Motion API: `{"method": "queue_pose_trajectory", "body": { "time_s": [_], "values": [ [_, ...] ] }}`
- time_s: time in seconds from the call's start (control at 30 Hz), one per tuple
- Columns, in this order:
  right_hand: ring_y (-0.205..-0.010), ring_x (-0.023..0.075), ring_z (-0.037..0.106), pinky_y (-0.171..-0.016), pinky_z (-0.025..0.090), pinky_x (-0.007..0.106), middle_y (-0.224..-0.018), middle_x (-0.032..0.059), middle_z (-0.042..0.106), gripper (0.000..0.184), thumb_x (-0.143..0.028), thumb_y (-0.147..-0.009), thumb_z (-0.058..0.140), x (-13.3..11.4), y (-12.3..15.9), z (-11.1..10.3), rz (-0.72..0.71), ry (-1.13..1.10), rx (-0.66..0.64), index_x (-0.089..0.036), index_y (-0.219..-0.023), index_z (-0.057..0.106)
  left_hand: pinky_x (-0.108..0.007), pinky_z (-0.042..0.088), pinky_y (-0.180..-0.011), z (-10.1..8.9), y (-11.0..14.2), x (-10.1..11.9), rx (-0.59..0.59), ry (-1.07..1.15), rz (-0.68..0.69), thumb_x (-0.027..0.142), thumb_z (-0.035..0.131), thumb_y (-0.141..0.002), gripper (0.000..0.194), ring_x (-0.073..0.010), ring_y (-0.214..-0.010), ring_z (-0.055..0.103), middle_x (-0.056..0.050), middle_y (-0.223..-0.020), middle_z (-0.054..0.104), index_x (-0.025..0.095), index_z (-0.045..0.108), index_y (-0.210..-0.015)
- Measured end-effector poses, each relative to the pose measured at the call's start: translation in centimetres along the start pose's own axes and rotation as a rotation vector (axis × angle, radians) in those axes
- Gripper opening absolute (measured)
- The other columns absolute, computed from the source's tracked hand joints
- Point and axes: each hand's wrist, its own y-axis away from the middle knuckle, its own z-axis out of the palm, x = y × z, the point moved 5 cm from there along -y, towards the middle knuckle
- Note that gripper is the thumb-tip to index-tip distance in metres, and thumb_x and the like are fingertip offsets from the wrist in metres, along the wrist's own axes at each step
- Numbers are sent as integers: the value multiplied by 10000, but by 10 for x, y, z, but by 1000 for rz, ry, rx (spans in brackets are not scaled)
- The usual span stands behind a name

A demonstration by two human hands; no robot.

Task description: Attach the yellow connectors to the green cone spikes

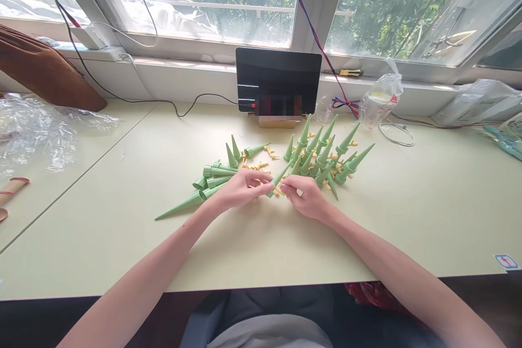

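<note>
My left hand (248,187) grips a green plastic watering spike (280,174), its tip slanting up and to the right. Close beside it, my right hand (305,193) is pinched at the spike's wide end; a bit of yellow shows by the fingertips, but what they hold is mostly hidden. Left of my hands lies a loose pile of green cones (218,171) without visible fittings. Small yellow valves (261,165) are scattered behind my left hand. On the right, several green spikes with yellow valves attached (324,155) stand and lean in a cluster.
A dark tablet (278,79) leans on a cardboard stand (279,121) at the back, with a black cable running left. Clear plastic wrap (36,130) lies at the left, a plastic bag (381,98) at the back right. A yellow-handled tool (350,73) rests on the sill.
</note>
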Motion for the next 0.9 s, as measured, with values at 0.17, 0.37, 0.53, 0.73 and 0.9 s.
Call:
{"method": "queue_pose_trajectory", "body": {
  "time_s": [0.17,0.37,0.53,0.73,0.9],
  "values": [
    [-565,122,440,-563,375,261,-612,-10,496,351,-349,-991,463,0,0,-1,47,-21,14,-200,-673,474,-199,363,-465,3,-1,-7,31,58,7,445,694,-814,329,-89,-543,481,-49,-752,665,152,759,-947],
    [-496,115,472,-516,396,258,-544,-31,484,361,-412,-974,502,9,3,2,256,-227,-3,-199,-683,486,-210,303,-476,5,0,-10,54,101,36,399,705,-827,303,-76,-503,383,25,-561,488,141,757,-979],
    [-418,93,454,-445,381,243,-530,-48,495,372,-495,-941,555,14,4,6,433,-500,4,-190,-730,526,-208,273,-465,8,-1,-9,86,151,85,380,727,-820,302,-67,-490,325,59,-529,385,149,750,-1014],
    [-405,67,433,-378,284,209,-557,-48,488,409,-495,-880,658,11,1,12,505,-874,-33,-171,-671,522,-197,395,-492,10,-1,-3,170,221,288,298,748,-815,237,-59,-572,464,-42,-857,617,182,771,-1020],
    [-388,35,371,-376,250,184,-556,-65,444,398,-445,-854,718,13,1,20,581,-1136,-132,-159,-662,518,-177,491,-477,10,0,-2,193,199,410,248,722,-844,227,-85,-650,563,-89,-1028,666,221,775,-1063]
  ]
}}
